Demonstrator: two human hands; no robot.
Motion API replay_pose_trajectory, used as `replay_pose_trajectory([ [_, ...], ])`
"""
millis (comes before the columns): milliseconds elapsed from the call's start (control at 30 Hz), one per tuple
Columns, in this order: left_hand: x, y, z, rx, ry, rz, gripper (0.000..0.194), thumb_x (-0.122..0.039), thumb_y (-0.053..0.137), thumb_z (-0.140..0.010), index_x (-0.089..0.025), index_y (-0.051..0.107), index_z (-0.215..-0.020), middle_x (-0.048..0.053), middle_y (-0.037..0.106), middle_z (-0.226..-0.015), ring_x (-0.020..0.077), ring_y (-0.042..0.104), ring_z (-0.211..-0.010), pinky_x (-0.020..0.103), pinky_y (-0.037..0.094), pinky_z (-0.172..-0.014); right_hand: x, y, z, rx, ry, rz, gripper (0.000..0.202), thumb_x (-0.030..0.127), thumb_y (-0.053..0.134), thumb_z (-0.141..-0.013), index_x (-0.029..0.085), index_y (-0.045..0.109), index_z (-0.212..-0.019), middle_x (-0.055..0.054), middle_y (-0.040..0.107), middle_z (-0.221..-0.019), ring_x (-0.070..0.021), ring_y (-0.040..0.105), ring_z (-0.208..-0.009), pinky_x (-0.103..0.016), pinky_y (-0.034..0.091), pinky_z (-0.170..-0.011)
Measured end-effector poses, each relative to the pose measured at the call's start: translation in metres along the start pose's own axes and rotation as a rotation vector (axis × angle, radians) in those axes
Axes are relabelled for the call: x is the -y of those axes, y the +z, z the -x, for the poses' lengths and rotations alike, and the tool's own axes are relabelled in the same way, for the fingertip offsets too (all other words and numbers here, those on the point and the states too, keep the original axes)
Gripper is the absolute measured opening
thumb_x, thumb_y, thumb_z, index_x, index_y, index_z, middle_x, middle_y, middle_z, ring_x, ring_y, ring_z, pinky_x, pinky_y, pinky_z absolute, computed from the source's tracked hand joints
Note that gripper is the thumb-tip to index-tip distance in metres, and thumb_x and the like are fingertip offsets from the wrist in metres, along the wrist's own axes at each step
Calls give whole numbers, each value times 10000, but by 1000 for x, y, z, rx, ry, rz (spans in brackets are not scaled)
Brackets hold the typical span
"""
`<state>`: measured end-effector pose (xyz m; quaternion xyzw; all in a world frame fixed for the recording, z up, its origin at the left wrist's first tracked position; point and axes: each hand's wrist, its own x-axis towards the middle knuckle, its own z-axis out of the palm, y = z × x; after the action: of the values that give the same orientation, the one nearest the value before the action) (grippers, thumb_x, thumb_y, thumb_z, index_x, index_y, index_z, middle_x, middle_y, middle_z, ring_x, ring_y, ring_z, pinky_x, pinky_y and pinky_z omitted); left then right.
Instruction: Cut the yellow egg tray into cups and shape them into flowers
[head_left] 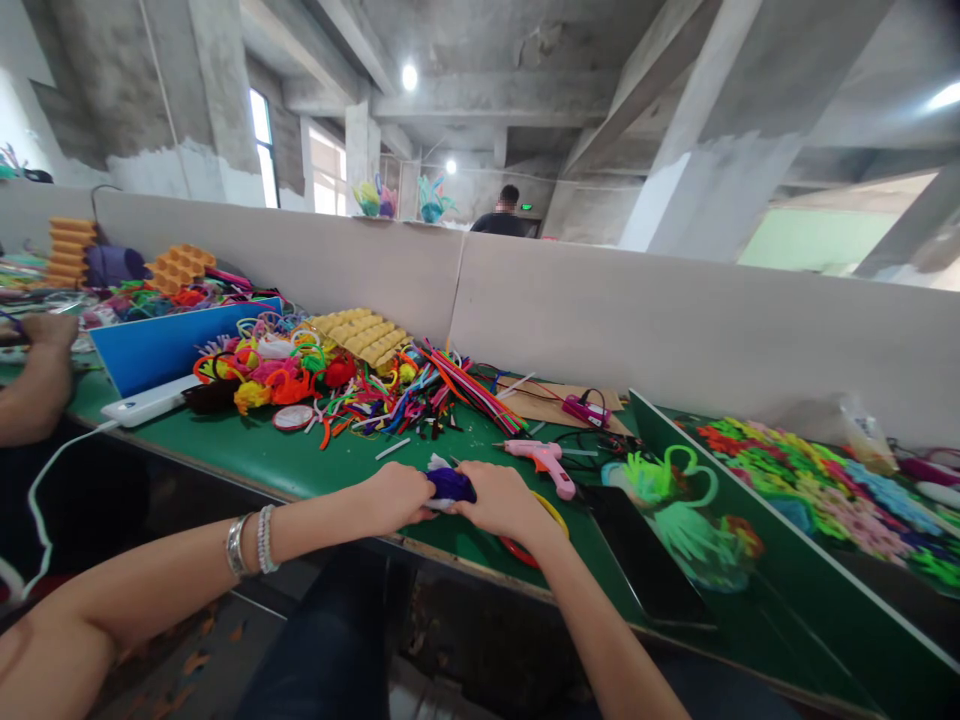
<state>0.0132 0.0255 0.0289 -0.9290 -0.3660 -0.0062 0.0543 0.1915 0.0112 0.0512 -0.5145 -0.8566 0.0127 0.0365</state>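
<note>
Between my hands, above the front edge of the green table (262, 465), is a small fuzzy bundle (451, 485), dark purple with white parts. My left hand (401, 498) pinches its left side, fingers closed. Bracelets circle that wrist. My right hand (495, 496) has its fingers closed on the bundle's right side. A pink glue gun (544, 462) lies just beyond my right hand. Partly behind that hand are a yellow ring (553, 512) and a red ring (523, 553). A white stick (393, 449) rests beyond my left hand.
Colourful pipe cleaners (382, 395) are heaped at the back left, near a white power strip (150, 402). A black phone (645, 555) and green fuzzy pieces (686, 530) lie right, beside a divider (795, 560). Another person's hand (49, 335) shows far left.
</note>
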Motion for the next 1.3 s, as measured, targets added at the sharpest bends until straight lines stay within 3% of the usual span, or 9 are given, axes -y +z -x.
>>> replay_pose_trajectory([
  [200, 9, -2, -8, -3, 205, -105, 201, -244, 536, -768, -142, 625, -618, 83, 646, -574, 184, 609, -543, 240, 357, -438, -2, 2, 0, -24, -28, 8, 347, 430, 565, -737, 196, 567, -992, -68, 646, -992, -236, 591, -910, -286, 385, -696],
  [433, 22, -3, -12, -69, 385, -152, 187, -186, 530, -762, -163, 641, -613, 63, 644, -561, 143, 587, -527, 218, 363, -469, -1, 2, -1, -21, -22, 23, 332, 428, 565, -734, 195, 568, -970, -69, 649, -976, -240, 595, -901, -281, 382, -679],
  [533, 24, -9, -11, -33, 399, -107, 148, -188, 547, -753, -163, 652, -652, 70, 662, -604, 154, 606, -573, 219, 364, -489, 0, 1, -1, -10, -7, 39, 337, 427, 565, -732, 187, 570, -968, -75, 649, -974, -241, 597, -895, -281, 384, -675],
  [667, 29, -15, -10, 53, 319, 94, 136, -284, 584, -740, -177, 665, -718, 51, 674, -628, 146, 604, -572, 208, 357, -489, 0, 1, -1, -6, -4, 26, 367, 442, 566, -730, 184, 570, -992, -76, 647, -983, -241, 595, -908, -281, 389, -696],
  [767, 34, -17, -12, 93, 311, 125, 105, -190, 574, -735, -186, 674, -706, 34, 664, -591, 127, 578, -532, 203, 336, -477, 0, 0, -1, -15, -14, 3, 366, 430, 582, -721, 192, 572, -998, -72, 647, -990, -238, 595, -913, -280, 390, -705],
  [1033, 32, -12, -19, -95, 481, -167, 225, -109, 510, -738, -168, 628, -555, 34, 606, -501, 129, 501, -442, 262, 226, -415, 1, 0, 0, -13, -5, 11, 326, 417, 585, -714, 193, 579, -951, -70, 653, -973, -239, 602, -882, -282, 385, -665],
  [1300, 33, -14, -18, -143, 516, -231, 226, -109, 532, -733, -177, 610, -532, 30, 588, -474, 133, 508, -438, 274, 199, -396, 3, -1, 0, -17, 0, 18, 341, 428, 587, -712, 187, 577, -952, -73, 656, -966, -245, 605, -875, -283, 385, -655],
])
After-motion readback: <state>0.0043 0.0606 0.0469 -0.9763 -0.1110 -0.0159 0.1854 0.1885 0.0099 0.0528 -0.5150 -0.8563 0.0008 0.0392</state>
